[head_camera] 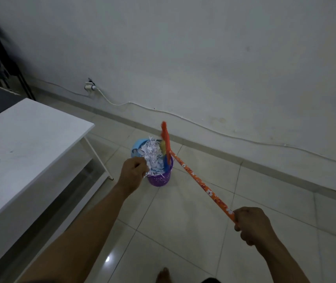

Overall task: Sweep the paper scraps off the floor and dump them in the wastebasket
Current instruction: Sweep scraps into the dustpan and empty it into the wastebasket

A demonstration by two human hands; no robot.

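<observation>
While the left hand apparently grips the dustpan tilted over the wastebasket, the right hand clenches the broom to rake paper scraps in.

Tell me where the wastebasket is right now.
Head view, centre: the purple wastebasket stands on the floor tiles just right of the white table, below the scrap-filled blue dustpan held by the left hand.
</observation>
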